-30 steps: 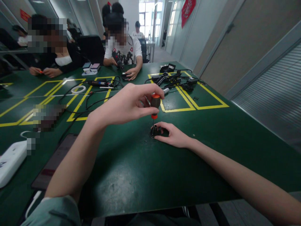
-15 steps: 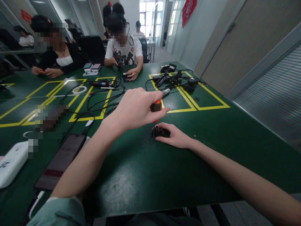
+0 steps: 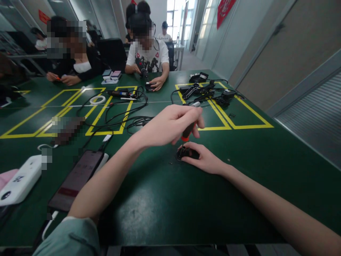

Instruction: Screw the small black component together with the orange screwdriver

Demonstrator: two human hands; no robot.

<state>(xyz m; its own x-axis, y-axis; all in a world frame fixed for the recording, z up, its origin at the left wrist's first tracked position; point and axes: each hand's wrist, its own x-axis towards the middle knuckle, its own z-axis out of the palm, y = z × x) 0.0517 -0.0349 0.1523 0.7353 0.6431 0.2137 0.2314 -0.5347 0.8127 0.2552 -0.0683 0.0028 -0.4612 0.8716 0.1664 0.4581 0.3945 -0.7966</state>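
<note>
My left hand point(image 3: 173, 124) is closed around the handle of a screwdriver point(image 3: 188, 133), black with orange-red, held upright above the table. Its shaft points down at a small black part point(image 3: 193, 154); whether the tip touches it I cannot make out. Fingers and thumb of my right hand point(image 3: 206, 160) grip that black part from the right and press it against the green tabletop. The part has a round end and a short upright post at its left. Just left of it lies a tiny screw-like piece point(image 3: 171, 163).
On the left lie a smartphone point(image 3: 77, 179), a white power bank point(image 3: 22, 179) and cables point(image 3: 141, 121). Black cables and devices point(image 3: 199, 91) sit at the back right, within yellow tape point(image 3: 250, 126). Across the table, a co-worker point(image 3: 150, 58) handles a power tool.
The view has shifted, so everything sits a little further right. My left hand has turned about the screwdriver, its fingers now wrapped further over the handle. My right hand keeps hold of the black part.
</note>
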